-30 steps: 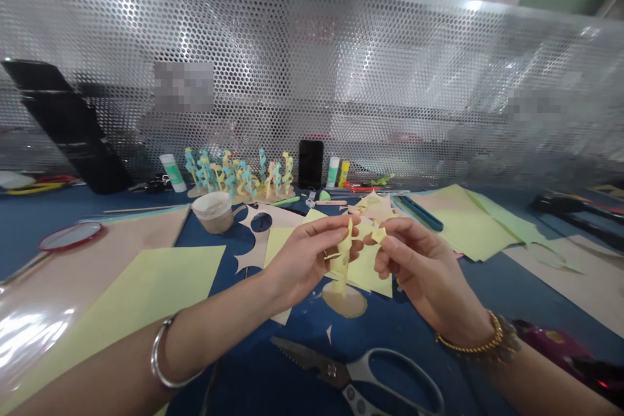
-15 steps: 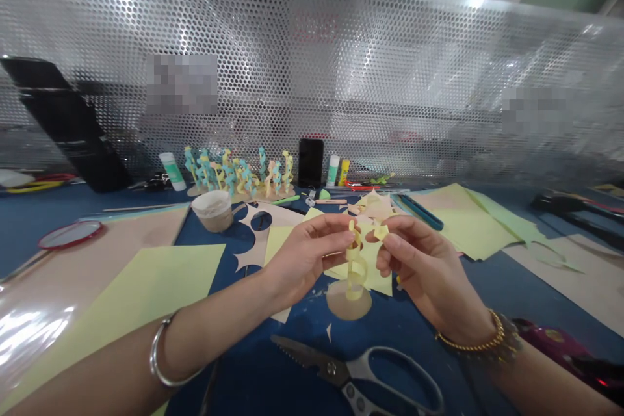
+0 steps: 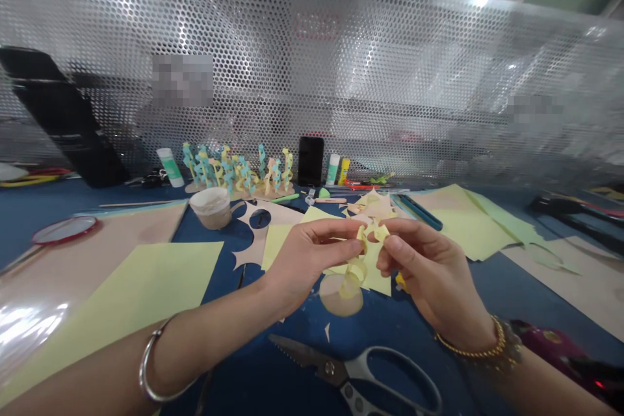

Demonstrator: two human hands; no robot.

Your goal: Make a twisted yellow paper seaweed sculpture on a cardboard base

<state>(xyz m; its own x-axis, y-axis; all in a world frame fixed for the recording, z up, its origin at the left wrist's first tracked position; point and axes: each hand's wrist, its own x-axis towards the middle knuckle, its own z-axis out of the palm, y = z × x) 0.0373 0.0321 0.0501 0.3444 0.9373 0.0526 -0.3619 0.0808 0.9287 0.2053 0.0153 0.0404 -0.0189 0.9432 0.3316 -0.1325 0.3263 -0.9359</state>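
My left hand (image 3: pixel 312 257) and my right hand (image 3: pixel 429 266) meet in the middle, fingertips pinching a curled strip of pale yellow paper (image 3: pixel 358 263) between them. The strip forms loose coils that sag toward a round tan card disc (image 3: pixel 338 296) lying below, and I cannot tell if they touch it. A sheet of yellow paper (image 3: pixel 375 276) lies partly hidden under my hands. Large steel kitchen scissors (image 3: pixel 355 370) with dark looped handles rest on the blue table near my wrists.
A perforated metal screen (image 3: pixel 312 65) stands behind the table. Along its foot are paper spiral sculptures (image 3: pixel 234 172), glue sticks (image 3: pixel 333 169) and a black phone (image 3: pixel 311 161). A paper cup (image 3: pixel 210 208), cut card scraps (image 3: pixel 253 234) and yellow sheets (image 3: pixel 146 292) lie about.
The yellow coil has drawn up and tilted, now hanging shorter and more curled between my fingers. My hands have turned it slightly, and the left arm has shifted a little leftward.
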